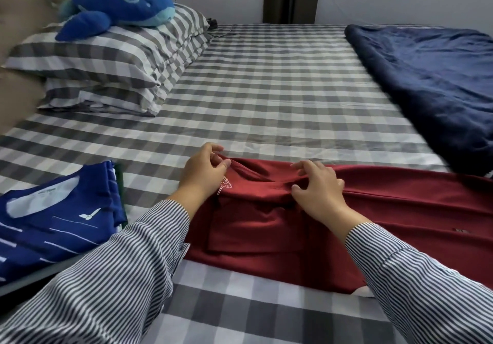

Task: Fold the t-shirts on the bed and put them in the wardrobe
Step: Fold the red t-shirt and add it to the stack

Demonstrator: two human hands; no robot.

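A dark red t-shirt (400, 215) lies spread across the near part of the checked bed (266, 90), its left part doubled over into layers. My left hand (205, 170) pinches the red cloth at the fold's upper left corner, beside a small white emblem. My right hand (317, 186) grips a bunched ridge of the same shirt a little to the right. A blue t-shirt (53, 226) with white stripes and a white logo lies folded at the near left, on top of another folded garment.
Two checked pillows (106, 69) are stacked at the far left with a blue plush whale (117, 5) on top. A navy blanket (432, 82) covers the bed's right side. A wall and a dark post stand behind the bed.
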